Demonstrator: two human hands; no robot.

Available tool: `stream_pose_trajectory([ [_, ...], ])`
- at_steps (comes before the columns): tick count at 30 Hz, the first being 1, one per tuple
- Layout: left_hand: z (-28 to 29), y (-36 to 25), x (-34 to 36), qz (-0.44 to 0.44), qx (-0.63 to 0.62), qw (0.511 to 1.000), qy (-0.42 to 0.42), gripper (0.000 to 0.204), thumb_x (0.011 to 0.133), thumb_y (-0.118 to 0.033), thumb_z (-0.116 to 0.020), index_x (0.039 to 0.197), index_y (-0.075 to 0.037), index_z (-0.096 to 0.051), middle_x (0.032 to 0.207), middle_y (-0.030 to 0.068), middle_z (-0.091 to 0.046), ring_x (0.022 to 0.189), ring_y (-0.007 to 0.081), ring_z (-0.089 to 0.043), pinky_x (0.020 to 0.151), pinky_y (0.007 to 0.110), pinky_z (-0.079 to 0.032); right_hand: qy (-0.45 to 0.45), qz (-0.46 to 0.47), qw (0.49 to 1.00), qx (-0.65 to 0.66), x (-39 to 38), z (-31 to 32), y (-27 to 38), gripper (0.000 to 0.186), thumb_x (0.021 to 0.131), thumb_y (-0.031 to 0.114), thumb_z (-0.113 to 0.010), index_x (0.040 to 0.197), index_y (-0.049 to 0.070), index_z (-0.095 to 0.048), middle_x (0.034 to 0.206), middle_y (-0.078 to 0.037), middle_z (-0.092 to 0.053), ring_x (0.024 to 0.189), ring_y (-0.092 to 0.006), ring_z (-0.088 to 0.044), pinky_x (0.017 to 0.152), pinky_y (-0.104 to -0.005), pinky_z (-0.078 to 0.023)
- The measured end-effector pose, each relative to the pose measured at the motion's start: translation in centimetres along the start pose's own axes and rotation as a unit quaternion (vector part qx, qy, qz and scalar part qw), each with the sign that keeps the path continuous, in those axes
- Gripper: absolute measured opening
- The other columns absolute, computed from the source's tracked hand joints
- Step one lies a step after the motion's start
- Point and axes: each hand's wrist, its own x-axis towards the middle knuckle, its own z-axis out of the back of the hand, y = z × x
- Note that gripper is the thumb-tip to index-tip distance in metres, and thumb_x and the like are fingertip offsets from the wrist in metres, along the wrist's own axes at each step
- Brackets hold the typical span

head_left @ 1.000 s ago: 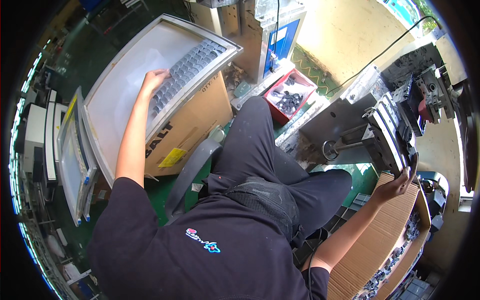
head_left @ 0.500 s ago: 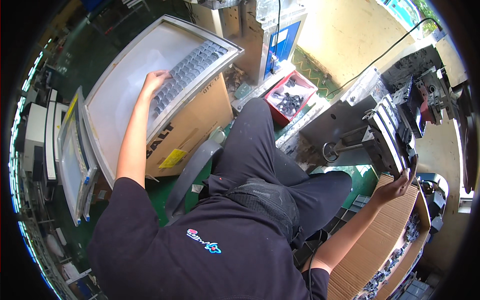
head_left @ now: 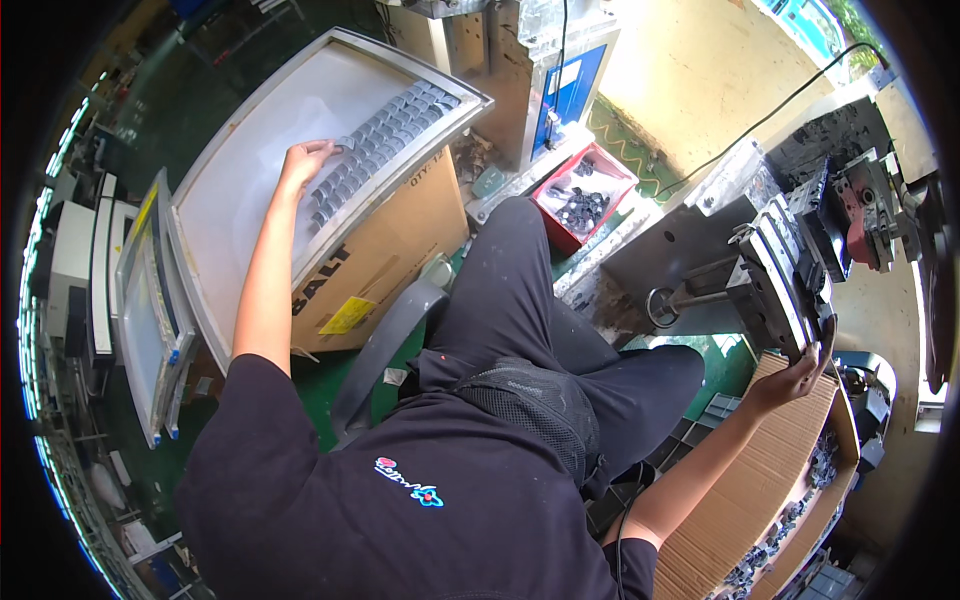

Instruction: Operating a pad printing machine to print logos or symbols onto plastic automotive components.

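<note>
Left grip [head_left: 304, 164] pinched on grey piece [head_left: 346, 143], framed tray [head_left: 250, 170] beneath, piece rows [head_left: 385, 135] alongside; my right grip [head_left: 792, 382] touches fixture [head_left: 783, 272], closure unclear.

Daylight upper right; smooth cream-painted wall [head_left: 690, 75] near blown out toward its top edge. Left background dim, bright bluish-white light strips [head_left: 28, 350] glaring. Fisheye bows shallow white grey-rimmed tray [head_left: 240, 175]; corners black. Centre fairly sharp.
</note>
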Motion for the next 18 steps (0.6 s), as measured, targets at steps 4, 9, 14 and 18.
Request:
stream_pose_trajectory([
  [4,0.6,-0.1,-0.1,0.02,0.017,0.999,0.025,0.033,0.093,-0.026,-0.062,0.113,0.0,-0.067,0.101,0.0058,-0.072,0.104,0.013,-0.06,0.098,0.029,-0.04,-0.008,0.0,1.0,0.014,0.0,0.2,-0.2,0.038,0.094,0.016,-0.045,0.12,-0.009,-0.058,0.118,-0.009,-0.06,0.087,-0.0152,-0.051,0.078,-0.028,-0.041],
  [9,0.8,0.5,-0.4,-0.02,-0.041,0.999,0.012,0.026,0.087,-0.02,-0.069,0.104,-0.001,-0.071,0.095,0.0078,-0.073,0.091,0.0111,-0.064,0.087,0.026,-0.047,-0.009,-0.014,1.0,0.027,-0.1,-0.1,0.6,0.038,0.094,0.016,-0.045,0.118,-0.01,-0.058,0.118,-0.01,-0.06,0.089,-0.016,-0.052,0.08,-0.0291,-0.042],
  [14,0.9,0.7,-0.5,-0.067,-0.058,0.996,0.003,0.027,0.082,-0.018,-0.074,0.104,-0.002,-0.071,0.094,0.0124,-0.073,0.088,0.0134,-0.067,0.081,0.025,-0.05,-0.006,-0.027,0.999,0.031,0.1,0.4,-0.9,0.038,0.095,0.017,-0.045,0.119,-0.01,-0.057,0.115,-0.01,-0.059,0.088,-0.0165,-0.051,0.079,-0.029,-0.042],
  [18,0.8,-1.1,-1.6,-0.083,0.076,0.991,-0.066,0.028,0.08,-0.022,-0.075,0.102,-0.004,-0.072,0.092,0.0136,-0.073,0.085,0.0152,-0.069,0.078,0.026,-0.052,-0.007,-0.031,0.999,0.031,0.1,0.4,-0.9,0.039,0.095,0.016,-0.045,0.121,-0.01,-0.056,0.115,-0.01,-0.059,0.089,-0.0166,-0.052,0.08,-0.0289,-0.042],
])
